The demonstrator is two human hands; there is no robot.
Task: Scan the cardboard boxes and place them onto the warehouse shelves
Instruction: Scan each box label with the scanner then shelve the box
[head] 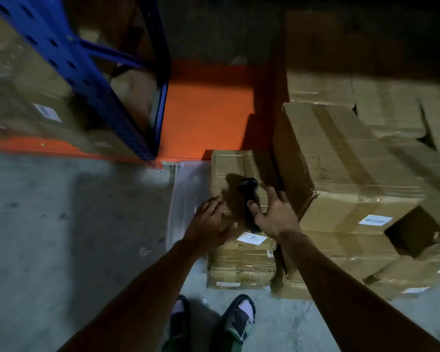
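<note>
A narrow stack of taped cardboard boxes [230, 165] stands on the floor in front of me, with a white label [252, 238] on the near edge of the top box. A black handheld scanner [249, 196] lies on top of that box. My right hand [277, 214] hovers over the scanner's right side with fingers spread, the thumb touching its handle. My left hand [208, 222] rests palm down on the top box's near left corner, fingers apart.
A large tilted cardboard box [341, 161] leans among several more boxes on the right. A blue shelf upright [87, 80] and orange shelf deck [208, 110] lie ahead, with boxes stored at left. Clear plastic sheet [186, 199] lies on the concrete floor. My sandalled feet [211, 318] are just below.
</note>
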